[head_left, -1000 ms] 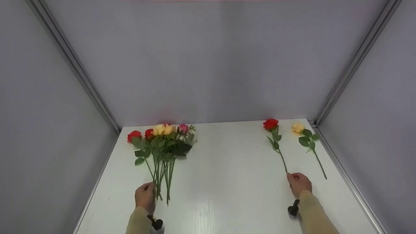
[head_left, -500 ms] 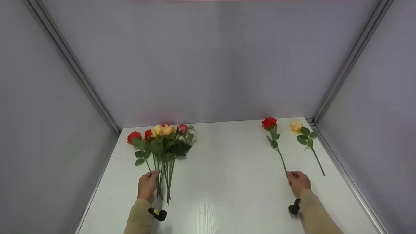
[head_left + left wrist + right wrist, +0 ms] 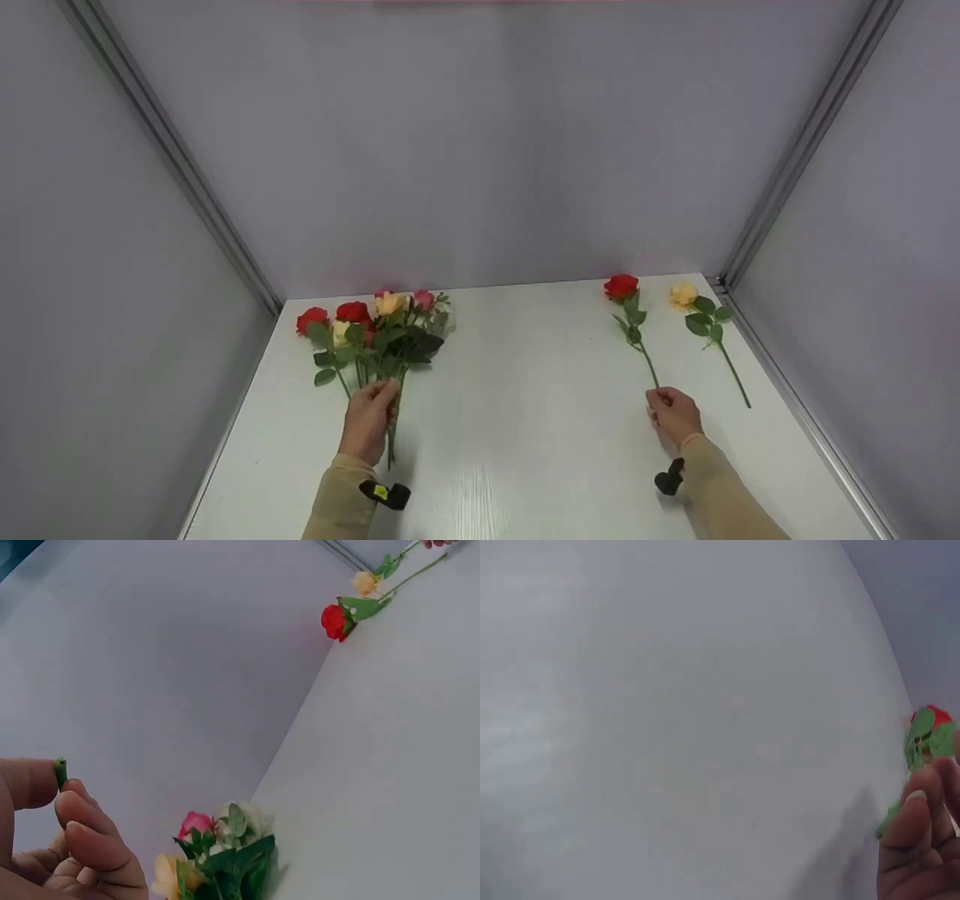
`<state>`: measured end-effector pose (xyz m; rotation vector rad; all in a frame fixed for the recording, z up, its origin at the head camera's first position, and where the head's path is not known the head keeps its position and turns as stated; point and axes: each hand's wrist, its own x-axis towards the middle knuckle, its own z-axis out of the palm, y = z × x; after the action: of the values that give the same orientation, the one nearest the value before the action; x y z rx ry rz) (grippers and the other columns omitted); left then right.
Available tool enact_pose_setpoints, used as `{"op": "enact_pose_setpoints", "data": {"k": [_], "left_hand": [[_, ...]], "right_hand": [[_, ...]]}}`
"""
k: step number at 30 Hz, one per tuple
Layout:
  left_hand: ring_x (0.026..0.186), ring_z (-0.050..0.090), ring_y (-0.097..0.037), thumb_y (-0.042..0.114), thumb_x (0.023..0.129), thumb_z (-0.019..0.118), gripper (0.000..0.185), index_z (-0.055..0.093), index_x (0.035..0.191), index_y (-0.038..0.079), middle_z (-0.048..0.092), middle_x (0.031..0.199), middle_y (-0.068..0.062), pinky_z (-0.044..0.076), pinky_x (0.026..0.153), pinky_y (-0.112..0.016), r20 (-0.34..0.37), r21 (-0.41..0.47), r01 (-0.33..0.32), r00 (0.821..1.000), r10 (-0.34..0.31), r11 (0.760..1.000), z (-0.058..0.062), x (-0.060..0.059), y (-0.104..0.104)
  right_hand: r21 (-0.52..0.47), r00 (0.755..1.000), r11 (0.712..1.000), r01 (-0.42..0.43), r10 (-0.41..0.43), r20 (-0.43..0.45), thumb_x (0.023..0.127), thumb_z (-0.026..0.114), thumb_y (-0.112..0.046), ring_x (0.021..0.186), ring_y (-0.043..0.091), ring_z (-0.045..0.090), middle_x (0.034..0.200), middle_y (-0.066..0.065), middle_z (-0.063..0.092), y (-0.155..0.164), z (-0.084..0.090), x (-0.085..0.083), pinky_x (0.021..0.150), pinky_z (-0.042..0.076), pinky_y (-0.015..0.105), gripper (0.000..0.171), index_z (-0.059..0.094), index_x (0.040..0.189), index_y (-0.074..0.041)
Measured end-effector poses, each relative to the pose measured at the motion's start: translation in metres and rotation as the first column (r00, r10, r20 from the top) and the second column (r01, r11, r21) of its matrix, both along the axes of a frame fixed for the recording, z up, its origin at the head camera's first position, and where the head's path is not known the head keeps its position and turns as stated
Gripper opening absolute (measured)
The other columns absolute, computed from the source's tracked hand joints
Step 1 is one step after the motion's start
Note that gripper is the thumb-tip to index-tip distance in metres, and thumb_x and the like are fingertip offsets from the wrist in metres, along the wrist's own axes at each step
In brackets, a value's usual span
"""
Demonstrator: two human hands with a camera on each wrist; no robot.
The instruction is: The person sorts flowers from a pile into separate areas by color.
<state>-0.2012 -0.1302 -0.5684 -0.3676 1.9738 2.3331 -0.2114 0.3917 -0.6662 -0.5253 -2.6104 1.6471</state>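
Observation:
A bunch of roses [image 3: 375, 330], red, yellow and pink, lies at the left of the white table [image 3: 517, 420]. My left hand [image 3: 369, 420] grips its green stems, and a stem end [image 3: 60, 771] pokes out between thumb and fingers in the left wrist view. The flower heads [image 3: 217, 859] show beyond that hand. At the right, a single red rose [image 3: 622, 287] lies on the table, and my right hand [image 3: 673, 412] pinches the bottom of its stem. The right wrist view shows my fingers [image 3: 919, 840] beside the rose's leaves [image 3: 926, 736].
A loose yellow rose [image 3: 686, 294] lies to the right of the red one, near the table's right edge. Grey walls close the table in at the back and on both sides. Black wrist cameras [image 3: 390, 495] sit on both sleeves.
My left hand has moved forward along the stems and closed round them, shifting the bunch slightly. My right hand has slid a little to the left with the red rose's stem.

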Motion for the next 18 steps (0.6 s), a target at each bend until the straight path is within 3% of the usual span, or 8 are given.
{"op": "enact_pose_setpoints", "data": {"k": [5, 10, 18], "left_hand": [[0.071, 0.048, -0.014, 0.019, 0.097, 0.058, 0.026, 0.053, 0.108, -0.003, 0.055, 0.089, -0.008, 0.043, 0.062, -0.028, -0.045, 0.022, 0.053, 0.998, -0.052, 0.998, 0.0, 0.004, 0.021], [0.07, 0.049, -0.015, 0.02, 0.096, 0.06, 0.03, 0.054, 0.112, -0.005, 0.058, 0.091, -0.013, 0.043, 0.062, -0.027, -0.08, -0.041, 0.106, 0.991, -0.109, 0.994, -0.004, 0.009, 0.041], [0.067, 0.051, -0.016, 0.02, 0.096, 0.061, 0.025, 0.056, 0.106, -0.002, 0.061, 0.087, -0.011, 0.044, 0.06, -0.029, -0.084, -0.148, 0.164, 0.98, -0.178, 0.975, -0.011, 0.016, 0.077]], "right_hand": [[-0.042, 0.997, 0.997, -0.071, 0.069, -0.041, 0.098, 0.057, -0.029, 0.084, 0.023, 0.06, 0.102, 0.018, 0.06, -0.032, 0.009, -0.009, 0.068, 0.049, 0.027, 0.035, 0.06, 0.116, 0.0], [-0.074, 0.985, 0.983, -0.167, 0.163, -0.054, 0.097, 0.059, -0.025, 0.081, 0.023, 0.059, 0.098, 0.015, 0.061, -0.07, 0.02, -0.01, 0.067, 0.048, 0.028, 0.03, 0.061, 0.112, 0.0], [-0.112, 0.934, 0.927, -0.358, 0.354, -0.052, 0.095, 0.061, -0.029, 0.078, 0.021, 0.057, 0.095, 0.017, 0.06, -0.126, 0.033, -0.003, 0.07, 0.049, 0.039, 0.024, 0.063, 0.104, -0.007]]}}
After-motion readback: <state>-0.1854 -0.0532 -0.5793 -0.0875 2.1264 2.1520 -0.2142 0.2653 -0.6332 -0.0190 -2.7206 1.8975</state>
